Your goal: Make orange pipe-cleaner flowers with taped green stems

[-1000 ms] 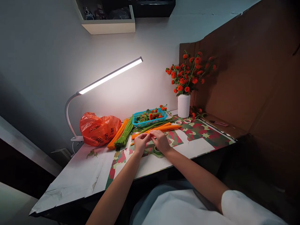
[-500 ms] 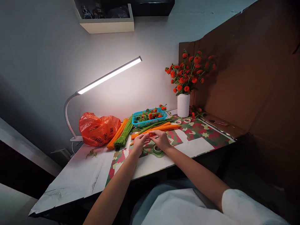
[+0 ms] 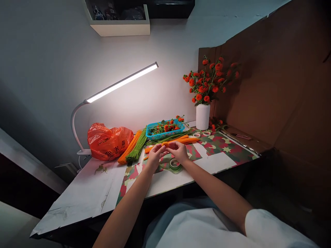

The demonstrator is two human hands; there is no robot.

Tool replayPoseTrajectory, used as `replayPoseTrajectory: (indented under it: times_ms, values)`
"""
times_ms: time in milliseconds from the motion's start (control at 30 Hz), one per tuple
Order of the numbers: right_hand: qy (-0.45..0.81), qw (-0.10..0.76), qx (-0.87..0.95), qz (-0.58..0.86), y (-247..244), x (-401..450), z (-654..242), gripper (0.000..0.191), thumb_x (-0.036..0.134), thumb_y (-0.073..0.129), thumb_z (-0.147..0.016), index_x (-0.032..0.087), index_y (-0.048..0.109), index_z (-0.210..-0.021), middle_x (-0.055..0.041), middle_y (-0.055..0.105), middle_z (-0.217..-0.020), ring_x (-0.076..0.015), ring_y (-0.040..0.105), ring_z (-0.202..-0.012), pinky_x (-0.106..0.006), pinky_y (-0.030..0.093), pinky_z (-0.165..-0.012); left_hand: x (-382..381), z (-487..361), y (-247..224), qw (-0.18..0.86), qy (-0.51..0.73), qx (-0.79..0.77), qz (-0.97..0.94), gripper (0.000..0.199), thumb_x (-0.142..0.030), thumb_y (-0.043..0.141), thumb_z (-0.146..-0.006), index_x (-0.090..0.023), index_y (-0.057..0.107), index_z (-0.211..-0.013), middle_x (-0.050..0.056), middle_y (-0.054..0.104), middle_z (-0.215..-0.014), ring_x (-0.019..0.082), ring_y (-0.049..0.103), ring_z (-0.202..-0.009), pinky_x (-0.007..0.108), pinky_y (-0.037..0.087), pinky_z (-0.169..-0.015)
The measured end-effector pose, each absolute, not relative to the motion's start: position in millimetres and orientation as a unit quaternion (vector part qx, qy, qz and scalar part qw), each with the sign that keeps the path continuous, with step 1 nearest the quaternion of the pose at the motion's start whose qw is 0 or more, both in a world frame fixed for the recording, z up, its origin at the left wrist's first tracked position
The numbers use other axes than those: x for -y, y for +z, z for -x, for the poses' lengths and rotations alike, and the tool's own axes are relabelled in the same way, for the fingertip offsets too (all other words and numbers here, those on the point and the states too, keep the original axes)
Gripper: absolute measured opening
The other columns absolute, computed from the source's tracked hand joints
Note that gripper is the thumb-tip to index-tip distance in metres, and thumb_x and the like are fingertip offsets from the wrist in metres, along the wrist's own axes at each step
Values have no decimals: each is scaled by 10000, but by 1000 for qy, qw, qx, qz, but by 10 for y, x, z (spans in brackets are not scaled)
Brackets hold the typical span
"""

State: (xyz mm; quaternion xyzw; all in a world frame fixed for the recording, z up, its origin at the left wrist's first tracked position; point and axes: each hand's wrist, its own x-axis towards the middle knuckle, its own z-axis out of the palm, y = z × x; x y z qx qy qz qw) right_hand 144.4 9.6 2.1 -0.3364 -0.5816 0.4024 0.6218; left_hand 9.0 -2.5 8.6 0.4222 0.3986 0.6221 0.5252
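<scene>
A small orange pipe-cleaner flower head (image 3: 165, 144) is pinched between my two hands above the table. My left hand (image 3: 155, 154) closes on it from the left, and my right hand (image 3: 178, 151) from the right, thumbs and fingertips nearly meeting. Just below the right hand lies a roll of green tape (image 3: 175, 164). Behind the fingers, loose orange pipe cleaners (image 3: 184, 140) and green stems (image 3: 157, 141) lie across the table. A blue basket (image 3: 152, 137) beyond them holds orange flowers with green stems.
Bundles of orange (image 3: 130, 147) and green pipe cleaners (image 3: 136, 148) lie beside an orange plastic bag (image 3: 110, 143) on the left. A lamp (image 3: 121, 83) hangs over the table. At the back right stands a white vase (image 3: 202, 117) of orange flowers, with tape rolls (image 3: 196, 135) before it.
My fingers have shifted slightly, and the orange flower head now shows above the fingertips. The view has moved a little; the things on the table stay put.
</scene>
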Motion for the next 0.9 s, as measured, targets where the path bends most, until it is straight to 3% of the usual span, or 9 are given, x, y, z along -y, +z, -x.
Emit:
replayPoseTrajectory:
  times_ms: [367,567,700,800,900]
  values:
    - [540,586,519,309,14,-154,-1495,349,415,811,-490,165,700,-707,-59,725,-746,-226,679,-729,-360,541,-712,17,-20,31,421,583,-421,-553,381,-478,759,-615,-139,616,-712,21,635,-702,142,620,-669,298,531,-691]
    - [394,572,600,397,24,-145,-1566,266,390,739,-629,167,686,-764,-65,709,-793,-192,648,-711,-334,512,-688,0,71,27,235,535,-491,-646,252,-373,719,-650,-168,619,-757,37,658,-788,173,633,-737,282,504,-674]
    - [246,458,775,360,49,0,-1574,196,368,703,-725,181,669,-679,-36,681,-751,-185,602,-794,-327,447,-763,0,165,36,122,479,-549,-673,157,-216,687,-609,-180,621,-746,23,655,-789,176,615,-757,292,483,-707]
    - [161,324,871,333,39,108,-1511,225,400,760,-674,193,674,-684,-31,684,-806,-223,557,-902,-378,374,-838,20,205,57,157,425,-547,-704,162,-159,657,-571,-176,620,-728,5,639,-756,159,590,-721,266,470,-664]
    - [134,259,897,334,20,138,-1460,144,323,750,-698,201,680,-729,-31,683,-855,-229,548,-928,-382,333,-836,45,208,78,228,404,-516,-720,179,-156,669,-540,-171,616,-711,-7,623,-726,144,567,-682,242,460,-620]
